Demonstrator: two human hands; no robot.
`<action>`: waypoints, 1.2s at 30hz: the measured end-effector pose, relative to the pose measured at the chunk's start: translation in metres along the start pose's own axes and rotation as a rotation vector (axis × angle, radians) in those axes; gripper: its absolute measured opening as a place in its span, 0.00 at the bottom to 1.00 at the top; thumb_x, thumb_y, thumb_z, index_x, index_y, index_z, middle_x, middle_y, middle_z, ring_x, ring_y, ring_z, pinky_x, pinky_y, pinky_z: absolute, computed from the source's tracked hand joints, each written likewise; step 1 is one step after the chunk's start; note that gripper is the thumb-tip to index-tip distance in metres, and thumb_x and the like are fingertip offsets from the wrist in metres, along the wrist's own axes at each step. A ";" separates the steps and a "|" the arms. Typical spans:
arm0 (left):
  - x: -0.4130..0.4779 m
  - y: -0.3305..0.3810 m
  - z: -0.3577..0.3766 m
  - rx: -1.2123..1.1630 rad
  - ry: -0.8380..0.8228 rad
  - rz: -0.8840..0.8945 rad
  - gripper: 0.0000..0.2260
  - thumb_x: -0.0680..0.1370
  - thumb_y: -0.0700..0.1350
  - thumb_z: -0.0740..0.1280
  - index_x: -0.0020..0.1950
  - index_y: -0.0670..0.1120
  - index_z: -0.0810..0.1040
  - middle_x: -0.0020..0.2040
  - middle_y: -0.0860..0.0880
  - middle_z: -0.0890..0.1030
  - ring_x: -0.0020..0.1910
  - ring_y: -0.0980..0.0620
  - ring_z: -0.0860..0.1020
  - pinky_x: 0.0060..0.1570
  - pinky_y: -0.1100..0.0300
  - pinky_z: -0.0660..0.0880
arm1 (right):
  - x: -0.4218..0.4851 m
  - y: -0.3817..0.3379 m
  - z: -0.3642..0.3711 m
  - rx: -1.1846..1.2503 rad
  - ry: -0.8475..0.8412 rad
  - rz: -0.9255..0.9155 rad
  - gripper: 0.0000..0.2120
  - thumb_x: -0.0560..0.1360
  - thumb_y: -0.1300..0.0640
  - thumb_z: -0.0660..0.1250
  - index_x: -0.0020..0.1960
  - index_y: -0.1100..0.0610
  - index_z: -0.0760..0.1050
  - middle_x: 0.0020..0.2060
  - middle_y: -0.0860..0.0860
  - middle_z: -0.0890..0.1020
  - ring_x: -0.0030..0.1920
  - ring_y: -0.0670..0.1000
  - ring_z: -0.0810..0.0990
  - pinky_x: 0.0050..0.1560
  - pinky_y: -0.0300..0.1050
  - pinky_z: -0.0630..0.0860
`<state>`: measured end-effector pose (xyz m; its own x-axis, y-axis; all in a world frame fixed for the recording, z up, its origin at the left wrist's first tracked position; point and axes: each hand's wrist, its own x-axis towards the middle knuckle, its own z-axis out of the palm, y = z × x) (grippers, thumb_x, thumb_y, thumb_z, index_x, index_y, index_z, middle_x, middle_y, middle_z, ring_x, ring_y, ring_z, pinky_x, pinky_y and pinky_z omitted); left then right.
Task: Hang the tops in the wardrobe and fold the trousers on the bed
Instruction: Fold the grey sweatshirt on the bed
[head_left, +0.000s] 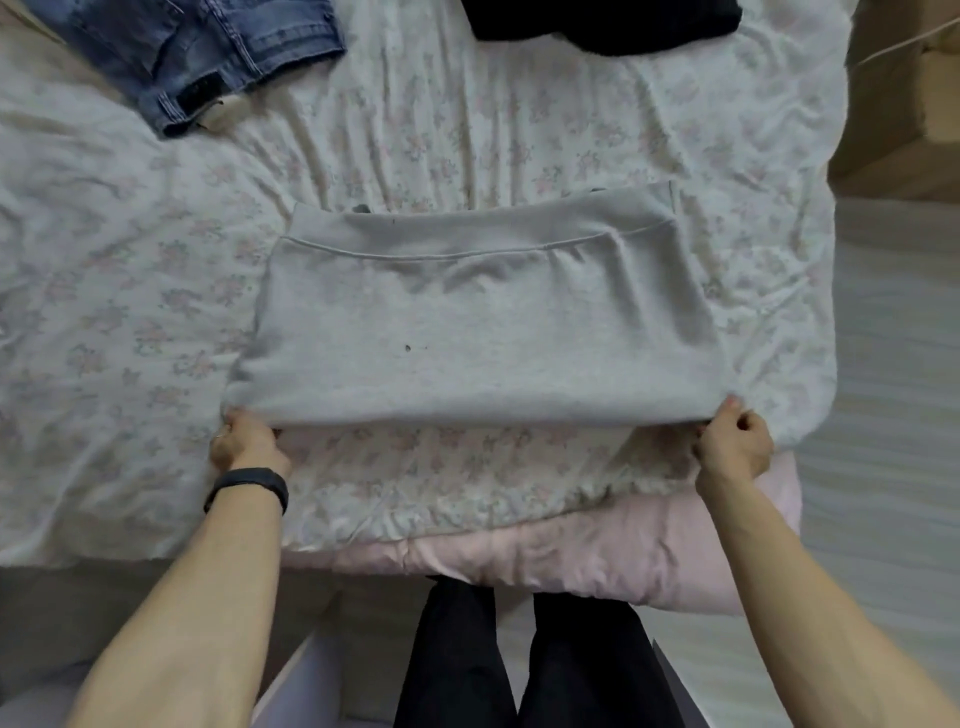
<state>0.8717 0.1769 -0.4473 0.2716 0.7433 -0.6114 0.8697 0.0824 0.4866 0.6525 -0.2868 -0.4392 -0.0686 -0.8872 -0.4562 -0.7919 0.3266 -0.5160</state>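
Folded light grey trousers (478, 312) lie in the middle of the bed (130, 312), waistband at the far side. My left hand (244, 441) grips the near left corner of the fold, and my right hand (735, 441) pinches the near right corner. The near edge is lifted slightly off the floral sheet. Blue jeans (208, 57) lie at the far left of the bed. A black garment (602, 21) lies at the far edge, partly cut off by the frame.
A pink cover (597, 561) shows at the bed's near edge below the floral sheet. Pale floor (893, 467) runs along the right side, with a brown cardboard box (914, 114) at the far right. My black-trousered legs (519, 665) stand against the bed.
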 end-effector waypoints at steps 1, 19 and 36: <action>0.003 0.001 -0.001 0.012 -0.033 -0.018 0.21 0.83 0.58 0.58 0.68 0.44 0.75 0.65 0.44 0.80 0.61 0.43 0.80 0.61 0.46 0.79 | 0.003 0.003 0.000 -0.009 -0.046 0.015 0.21 0.80 0.42 0.59 0.40 0.58 0.74 0.47 0.63 0.83 0.50 0.64 0.81 0.57 0.64 0.78; -0.018 -0.035 0.045 1.281 -0.192 1.202 0.27 0.82 0.63 0.38 0.81 0.60 0.43 0.83 0.55 0.44 0.82 0.51 0.45 0.79 0.45 0.43 | 0.013 -0.031 0.065 -1.065 -0.336 -1.016 0.32 0.79 0.32 0.32 0.80 0.40 0.32 0.78 0.43 0.29 0.77 0.47 0.25 0.77 0.63 0.32; -0.333 -0.177 0.211 1.457 -0.774 1.780 0.31 0.83 0.45 0.56 0.83 0.49 0.46 0.83 0.45 0.43 0.81 0.44 0.41 0.76 0.39 0.37 | 0.093 -0.120 0.028 -0.419 -0.681 -0.569 0.13 0.77 0.46 0.67 0.57 0.52 0.79 0.51 0.49 0.84 0.51 0.53 0.82 0.53 0.51 0.78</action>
<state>0.7141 -0.2249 -0.4617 0.4969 -0.7311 -0.4674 -0.7306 -0.6431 0.2292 0.7587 -0.3989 -0.4400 0.6509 -0.4552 -0.6076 -0.7583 -0.3506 -0.5497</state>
